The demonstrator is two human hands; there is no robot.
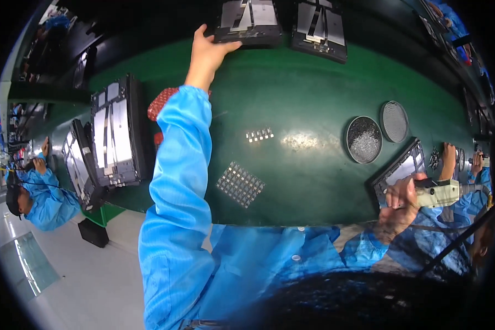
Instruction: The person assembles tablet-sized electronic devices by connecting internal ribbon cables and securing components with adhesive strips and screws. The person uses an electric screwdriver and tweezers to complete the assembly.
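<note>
My left hand (206,52) reaches far across the bench, fingers spread, at the near left corner of a dark flat device stack (250,34) with silver panels. Its thumb lies along the near edge; the fingers are beside the left side. My right hand (400,202) is wrapped around a pale electric screwdriver (438,193), held sideways at the right. Close to that hand, an open device (400,169) with a silver panel lies tilted on the bench; the hand hides part of it. A second dark device stack (320,33) sits right of the one my left hand touches.
On the green bench (302,187) are a small-part sheet (240,184), a short strip of parts (259,135), a round dish of dark and silver pieces (364,140) and another dish (394,121). Stacked devices (115,132) and red bubble wrap (162,103) are left. Co-workers sit both sides.
</note>
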